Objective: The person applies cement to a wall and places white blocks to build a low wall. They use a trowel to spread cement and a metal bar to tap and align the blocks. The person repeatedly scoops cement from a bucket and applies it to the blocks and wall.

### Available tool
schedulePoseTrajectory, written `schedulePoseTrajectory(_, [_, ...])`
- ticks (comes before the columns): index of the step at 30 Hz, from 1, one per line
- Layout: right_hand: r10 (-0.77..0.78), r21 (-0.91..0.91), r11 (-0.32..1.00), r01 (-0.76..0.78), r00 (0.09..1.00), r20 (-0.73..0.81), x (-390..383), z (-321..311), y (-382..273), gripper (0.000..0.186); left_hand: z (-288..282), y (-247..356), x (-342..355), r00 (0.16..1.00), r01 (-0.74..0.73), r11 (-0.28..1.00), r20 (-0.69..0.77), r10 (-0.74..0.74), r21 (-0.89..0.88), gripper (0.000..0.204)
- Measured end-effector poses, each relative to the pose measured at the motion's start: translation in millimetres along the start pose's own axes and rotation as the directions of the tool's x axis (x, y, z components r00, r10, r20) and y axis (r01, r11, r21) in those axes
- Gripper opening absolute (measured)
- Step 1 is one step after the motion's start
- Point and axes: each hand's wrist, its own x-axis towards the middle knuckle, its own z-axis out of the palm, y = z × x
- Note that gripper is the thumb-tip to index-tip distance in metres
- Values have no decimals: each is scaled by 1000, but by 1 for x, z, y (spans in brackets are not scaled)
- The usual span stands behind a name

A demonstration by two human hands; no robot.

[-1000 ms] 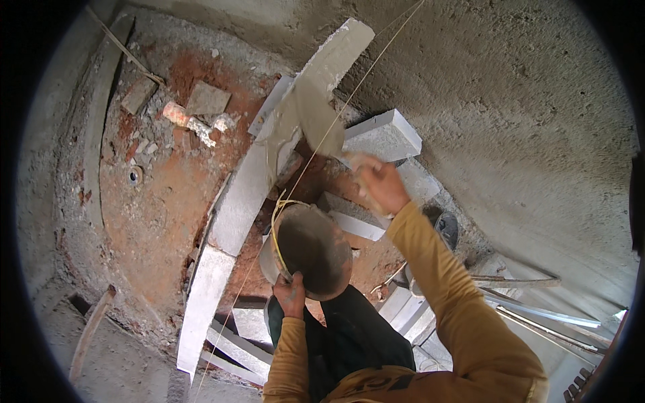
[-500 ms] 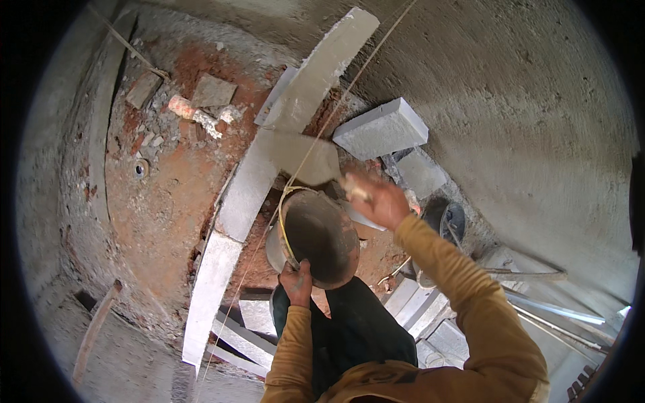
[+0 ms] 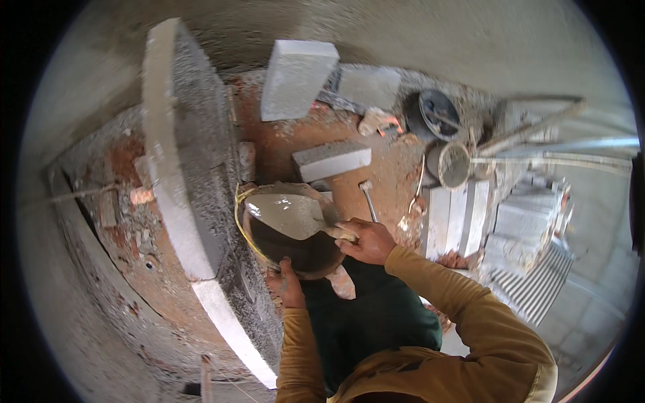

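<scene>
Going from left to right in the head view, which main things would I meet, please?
Block wall → held bucket → right hand → smaller round bucket → corrugated sheet.

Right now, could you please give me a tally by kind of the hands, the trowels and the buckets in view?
Hands: 2 (left hand, right hand)
Trowels: 1 (the loaded trowel in the right hand)
Buckets: 3 (held bucket, black bucket, greyish bucket)
Total: 6
</scene>
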Motion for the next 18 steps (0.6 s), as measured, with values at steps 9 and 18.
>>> schedulePoseTrajectory(9, [368, 260, 917, -303, 894, -254, -130, -19, 137, 38, 83, -50, -39, 947, -88, 967, 321, 7, 239, 15])
schedulePoseTrajectory(18, [704, 562, 691, -455, 603, -376, -217, -17, 302, 33, 271, -180, -56, 686, -474, 748, 728, -18, 464, 30])
